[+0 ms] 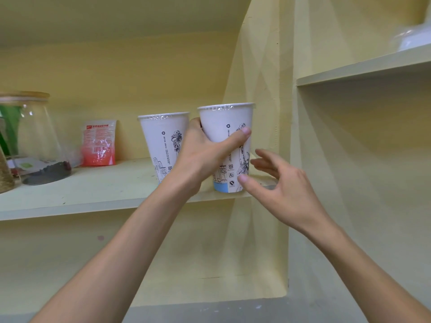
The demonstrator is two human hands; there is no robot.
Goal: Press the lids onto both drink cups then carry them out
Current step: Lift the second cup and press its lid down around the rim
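Observation:
Two white paper drink cups with black line drawings stand on a pale yellow shelf [93, 194]. Each carries a clear plastic lid on its rim. The right cup [224, 122], with a blue band at its base, is gripped around its middle by my left hand [205, 152]. The left cup [161, 138] stands free just behind that hand. My right hand [279, 180] is at the lower right side of the right cup, fingers spread, thumb tip touching the cup near its base.
A red and white packet [99, 143] leans on the back wall left of the cups. A large glass jar [35, 141] with a wooden lid stands at the far left. A vertical partition [289, 136] rises right of the cups, with a higher shelf [363, 68] beyond.

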